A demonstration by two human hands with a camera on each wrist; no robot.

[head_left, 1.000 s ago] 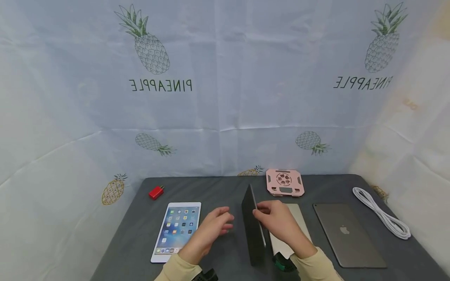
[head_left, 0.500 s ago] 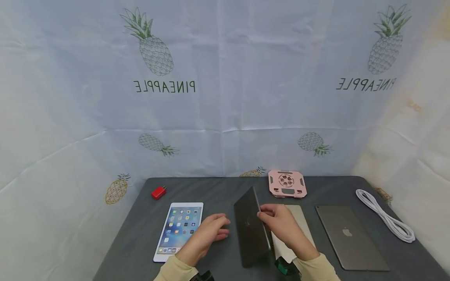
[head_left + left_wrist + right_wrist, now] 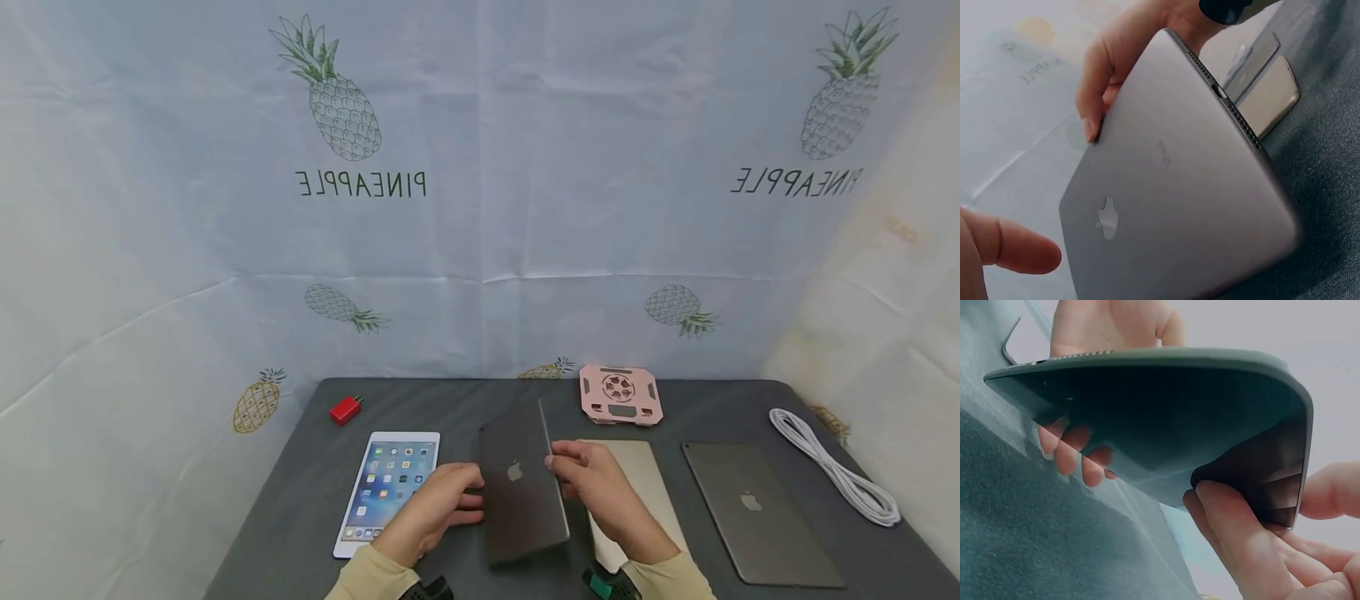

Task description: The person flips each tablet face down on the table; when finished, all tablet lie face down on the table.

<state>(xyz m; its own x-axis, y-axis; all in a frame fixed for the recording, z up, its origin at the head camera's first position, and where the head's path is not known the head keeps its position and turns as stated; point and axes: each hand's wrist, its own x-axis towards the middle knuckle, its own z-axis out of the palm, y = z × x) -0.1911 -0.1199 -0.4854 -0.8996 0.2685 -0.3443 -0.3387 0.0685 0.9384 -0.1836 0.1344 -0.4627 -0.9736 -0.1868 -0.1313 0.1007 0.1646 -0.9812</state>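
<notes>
A pale yellow left sleeve (image 3: 373, 575) is worn above the bare left grip (image 3: 447, 502), nearer the counter's (image 3: 465, 408) left edge; a black left-wrist device (image 3: 429, 588) is worn too. The bare right grip (image 3: 603, 487) is matched by a pale yellow right sleeve (image 3: 671, 577); its black right-wrist device (image 3: 622, 586) is marked by a green patch (image 3: 599, 585).

Left hand (image 3: 444, 504): fingers relaxed, slightly bent. Right hand (image 3: 606, 492): pinch grip, thumb opposite fingers. Both forearms sleeved, reaching forward, angled inward; hands apart, roughly level.
</notes>
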